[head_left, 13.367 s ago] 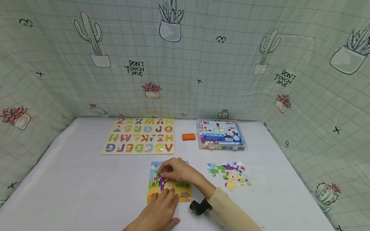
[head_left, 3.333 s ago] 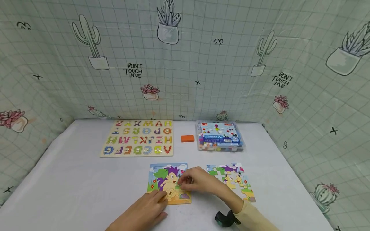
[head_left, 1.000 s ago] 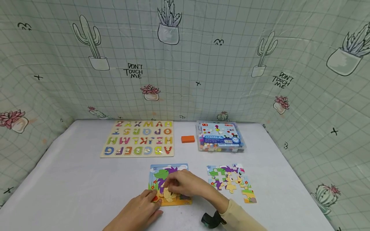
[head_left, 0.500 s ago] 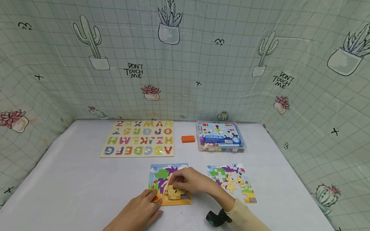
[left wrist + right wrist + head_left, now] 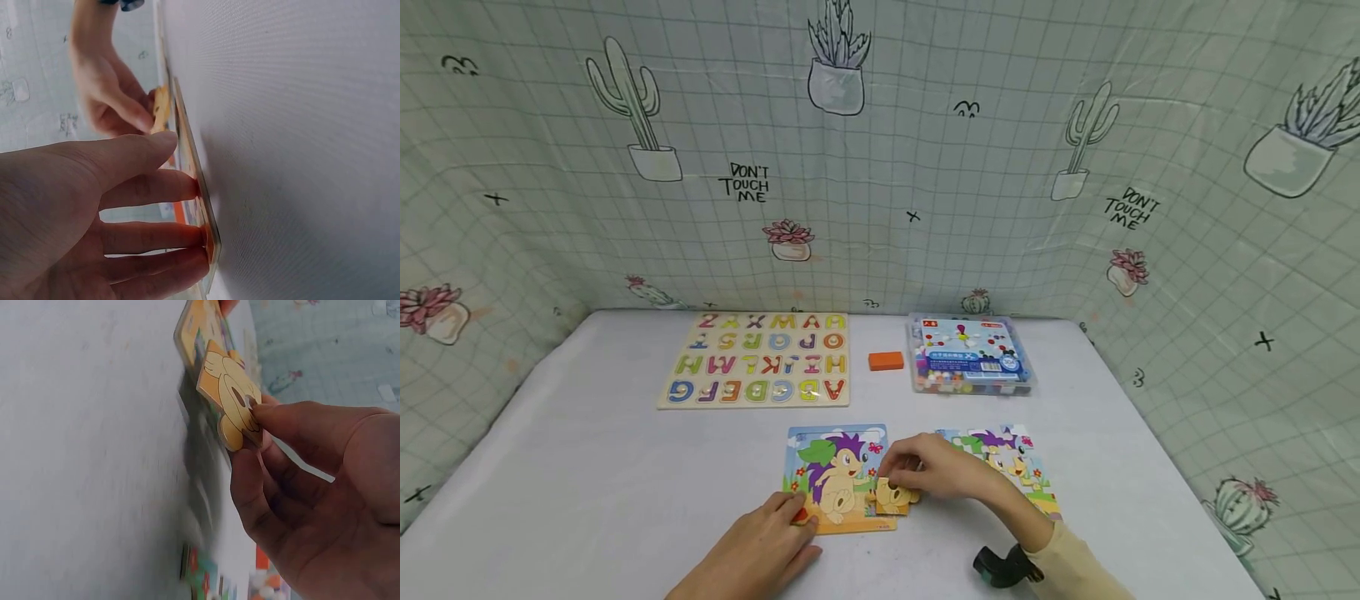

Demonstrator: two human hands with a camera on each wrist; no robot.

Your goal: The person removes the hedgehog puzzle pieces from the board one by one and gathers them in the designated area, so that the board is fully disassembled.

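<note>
My left hand (image 5: 751, 540) rests its fingertips on the lower left corner of a puzzle board (image 5: 850, 527) with a purple-haired hedgehog picture. In the left wrist view its fingers (image 5: 153, 187) are nearly straight and touch the thin board. Just above the board's lower right edge, my right hand (image 5: 942, 468) pinches a yellow-orange jigsaw piece (image 5: 892, 497) between thumb and fingers. The right wrist view shows this piece (image 5: 228, 394) tilted, with brown oval marks and a rounded tab. To the right lie linked jigsaw pieces (image 5: 1000, 454), partly hidden by the right hand and forearm.
Behind are an alphabet board (image 5: 752, 360), an orange block (image 5: 886, 361) and a clear box of colourful parts (image 5: 970, 354). A black wrist device (image 5: 1000, 568) sits by the right sleeve (image 5: 1071, 567). A patterned cloth (image 5: 880, 192) hangs behind the white table (image 5: 602, 467).
My right hand has lifted the jigsaw piece off the board and carried it right over its edge. Since the oldest frame, the group of pieces on the right has grown. The left hand has barely moved lately.
</note>
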